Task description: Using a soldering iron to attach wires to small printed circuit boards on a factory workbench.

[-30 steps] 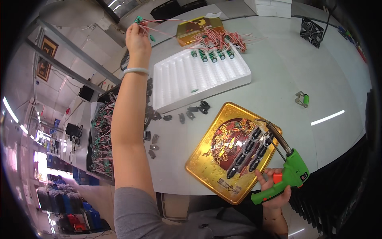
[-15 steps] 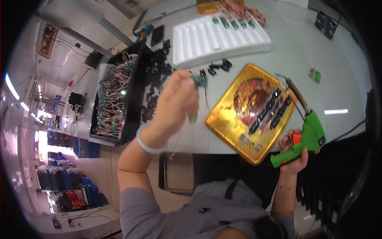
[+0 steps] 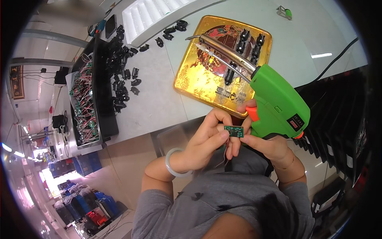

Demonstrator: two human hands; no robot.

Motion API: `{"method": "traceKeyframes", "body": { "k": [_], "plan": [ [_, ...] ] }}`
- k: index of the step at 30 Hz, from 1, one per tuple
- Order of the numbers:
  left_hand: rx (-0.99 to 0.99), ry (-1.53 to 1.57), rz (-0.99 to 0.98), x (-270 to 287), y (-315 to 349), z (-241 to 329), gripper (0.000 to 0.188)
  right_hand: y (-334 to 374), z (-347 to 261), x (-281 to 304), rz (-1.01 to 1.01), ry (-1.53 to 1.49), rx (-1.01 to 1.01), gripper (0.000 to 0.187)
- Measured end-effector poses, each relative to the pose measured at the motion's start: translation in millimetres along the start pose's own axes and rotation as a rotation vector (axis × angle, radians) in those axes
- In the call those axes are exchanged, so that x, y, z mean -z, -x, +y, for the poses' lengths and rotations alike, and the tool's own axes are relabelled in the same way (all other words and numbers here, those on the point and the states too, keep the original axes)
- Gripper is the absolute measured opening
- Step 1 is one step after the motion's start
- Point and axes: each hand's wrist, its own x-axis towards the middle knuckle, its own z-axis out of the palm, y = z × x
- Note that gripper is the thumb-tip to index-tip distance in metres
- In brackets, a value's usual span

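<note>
Pinched between thumb and forefinger of my left hand (image 3: 207, 137) is a small green circuit board (image 3: 233, 131) with thin wires trailing below it, and my right hand's (image 3: 264, 145) fingertips meet it from the other side, so both hands close on the same piece just in front of my chest. That right hand also carries the green soldering gun (image 3: 278, 103), its orange trigger just above the board and its long metal tip reaching up and away over the gold tin lid (image 3: 191, 79), where several black clips lie. Half a second ago my left hand was still out over the table edge with the board, well apart from the gun; now it has come back and joined the right. A second ago that arm was stretched far up toward the white tray (image 3: 151, 16). Left of the grip, loose black connectors (image 3: 123, 75) scatter beside a black bin of wired parts (image 3: 85, 107).
</note>
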Motion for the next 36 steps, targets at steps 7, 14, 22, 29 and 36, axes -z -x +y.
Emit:
{"method": "traceKeyframes", "body": {
  "k": [7,14,22,29,36],
  "plan": [
    [0.144,-0.557,-0.026,6,-8,22,0.018,1,11,6,-0.115,0.497,0.174,0.052],
    [0.584,-0.421,-0.113,9,-23,53,0.018,5,10,14,0.193,0.844,0.321,0.038],
    [0.711,-0.519,-0.351,20,-44,50,0.011,5,10,18,0.131,0.762,0.335,0.045],
    [0.531,-0.905,-0.364,43,-71,90,0.011,21,-4,43,0.155,0.270,0.217,0.047],
    [0.508,-0.810,-0.188,77,-103,88,0.014,28,11,71,0.247,0.026,0.368,0.067]
  ]
}}
